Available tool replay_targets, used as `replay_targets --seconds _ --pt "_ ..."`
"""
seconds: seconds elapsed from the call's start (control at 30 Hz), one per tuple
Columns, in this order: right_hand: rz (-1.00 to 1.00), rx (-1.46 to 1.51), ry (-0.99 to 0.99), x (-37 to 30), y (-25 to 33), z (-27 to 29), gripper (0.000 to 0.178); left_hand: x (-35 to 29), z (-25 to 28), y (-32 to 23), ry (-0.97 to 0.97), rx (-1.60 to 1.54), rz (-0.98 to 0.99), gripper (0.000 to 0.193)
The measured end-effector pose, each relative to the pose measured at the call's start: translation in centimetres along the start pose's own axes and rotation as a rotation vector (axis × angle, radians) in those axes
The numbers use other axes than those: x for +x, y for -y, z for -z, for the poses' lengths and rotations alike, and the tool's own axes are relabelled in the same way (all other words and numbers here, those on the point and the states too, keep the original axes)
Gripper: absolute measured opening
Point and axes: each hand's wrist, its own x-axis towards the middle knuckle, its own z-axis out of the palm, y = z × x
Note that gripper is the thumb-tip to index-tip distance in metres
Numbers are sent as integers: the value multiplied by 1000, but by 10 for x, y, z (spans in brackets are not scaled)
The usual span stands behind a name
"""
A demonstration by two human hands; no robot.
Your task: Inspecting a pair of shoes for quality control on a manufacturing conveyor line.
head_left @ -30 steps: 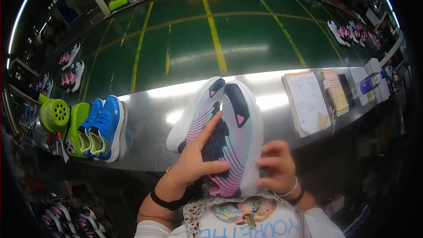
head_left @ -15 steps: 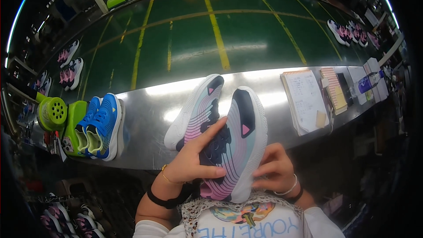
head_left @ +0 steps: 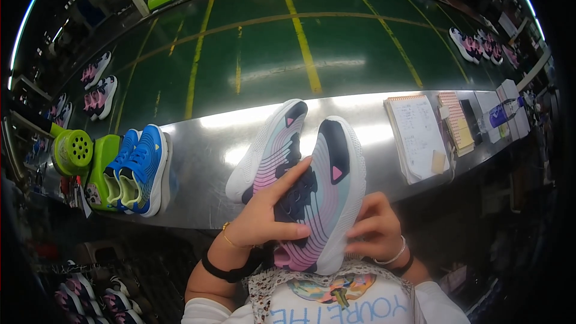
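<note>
Clasping one pink-teal-navy sneaker (head_left: 327,201) across its laces (head_left: 294,201) with left hand (head_left: 264,213), loosely curling right hand (head_left: 378,227) beside its white sole (head_left: 335,257), contact unclear; leftward, one matching sneaker (head_left: 262,155), two white-soled blue sneakers (head_left: 148,162).

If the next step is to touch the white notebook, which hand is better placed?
Probably the right hand: it is nearer to the notebook, to the right of the shoe, while the left hand lies across the shoe and seems to hold it.

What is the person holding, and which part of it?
The nearest pink shoe: the left hand grips it over its dark middle. The right hand is at its sole, near the heel; I can't tell if it grips.
</note>
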Motion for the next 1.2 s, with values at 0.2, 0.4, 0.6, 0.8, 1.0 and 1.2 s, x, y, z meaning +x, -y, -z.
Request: replay_targets --seconds 0.2,0.4,0.6,0.8,1.0,1.2 --pt "-12 46 -18 -1 -3 -4 26 -2 2 3 2 -12 -21 100" --pt "-27 21 -31 0 -7 -7 27 -3 8 7 -14 15 -26 94" --pt "-33 96 -99 0 -4 -11 31 -2 6 12 -42 -32 -34 91" --pt "-31 74 -114 -3 -11 -10 30 -1 4 18 -83 -80 -56 92" --pt "-4 65 -116 4 -16 -12 31 -2 7 7 -174 -113 -75 93" --pt "-42 122 -113 0 -14 -30 38 -52 36 -22 -430 -235 -292 94"
